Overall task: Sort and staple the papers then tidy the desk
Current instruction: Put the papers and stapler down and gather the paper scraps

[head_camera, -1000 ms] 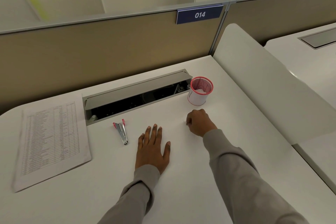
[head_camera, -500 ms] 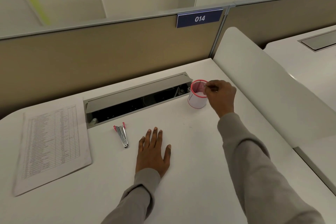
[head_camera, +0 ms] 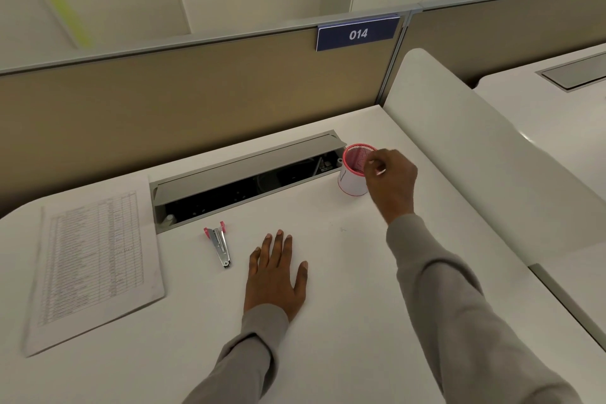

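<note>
A stack of printed table sheets (head_camera: 95,259) lies at the desk's left edge. A small silver stapler with pink ends (head_camera: 220,244) rests on the white desk (head_camera: 344,289), a little to the left of my left hand (head_camera: 275,275). That hand lies flat, palm down, fingers slightly apart, holding nothing. My right hand (head_camera: 392,177) hovers at the right rim of a pink mesh pen cup (head_camera: 351,182), fingers curled together over the opening. Whether anything is pinched between those fingers is hidden.
An open grey cable hatch (head_camera: 246,174) runs along the back of the desk, its lid tilted up. A tan partition (head_camera: 196,102) with a blue "014" label (head_camera: 358,33) stands behind. A white rounded divider (head_camera: 465,154) borders the right side.
My right hand rose from the desk surface, fingers pinched, and travelled back and right to the pen cup's rim, where it stays. My left hand, the stapler and the papers stayed put.
</note>
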`<control>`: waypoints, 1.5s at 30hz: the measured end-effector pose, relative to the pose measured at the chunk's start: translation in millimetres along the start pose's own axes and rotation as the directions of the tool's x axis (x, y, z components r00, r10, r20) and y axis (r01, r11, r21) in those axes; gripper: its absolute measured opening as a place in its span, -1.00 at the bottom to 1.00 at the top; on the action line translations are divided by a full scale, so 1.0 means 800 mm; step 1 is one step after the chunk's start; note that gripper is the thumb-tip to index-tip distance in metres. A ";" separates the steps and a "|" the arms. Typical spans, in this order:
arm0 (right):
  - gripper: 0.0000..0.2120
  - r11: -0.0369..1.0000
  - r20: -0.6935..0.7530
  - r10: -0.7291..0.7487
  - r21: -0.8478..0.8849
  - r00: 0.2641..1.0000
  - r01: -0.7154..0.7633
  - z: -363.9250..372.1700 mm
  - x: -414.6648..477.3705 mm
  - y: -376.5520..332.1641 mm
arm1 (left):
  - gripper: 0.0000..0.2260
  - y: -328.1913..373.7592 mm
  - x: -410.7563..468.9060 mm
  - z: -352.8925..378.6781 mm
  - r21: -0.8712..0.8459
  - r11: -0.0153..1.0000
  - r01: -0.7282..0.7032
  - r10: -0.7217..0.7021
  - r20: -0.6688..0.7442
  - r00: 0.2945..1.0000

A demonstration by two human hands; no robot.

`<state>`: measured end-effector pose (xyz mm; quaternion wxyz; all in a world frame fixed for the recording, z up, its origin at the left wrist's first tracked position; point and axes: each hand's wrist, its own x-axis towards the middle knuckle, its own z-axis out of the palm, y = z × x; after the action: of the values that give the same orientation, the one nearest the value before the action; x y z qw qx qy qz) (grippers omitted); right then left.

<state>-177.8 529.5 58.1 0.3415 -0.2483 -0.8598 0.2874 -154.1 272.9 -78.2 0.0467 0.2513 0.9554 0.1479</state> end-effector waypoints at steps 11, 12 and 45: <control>-0.03 0.785 0.510 0.470 -0.614 0.721 -0.078 0.039 -0.187 0.041 | -0.40 0.000 0.001 0.003 0.002 1.000 0.004 -0.004 -0.004 1.000; -0.03 0.790 0.511 0.461 -0.608 0.726 -0.073 0.043 -0.187 0.038 | -0.40 0.000 0.001 0.003 0.003 1.000 0.003 -0.003 -0.005 1.000; -0.67 0.931 0.249 0.361 -0.039 0.899 -0.363 0.070 -0.155 0.032 | -0.40 0.000 0.000 0.002 -0.012 1.000 -0.001 0.001 -0.018 1.000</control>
<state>-132.8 452.6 -47.8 0.1711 -0.3637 -0.8336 0.3787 -153.8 273.6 -79.8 0.0396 0.2501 0.9548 0.1557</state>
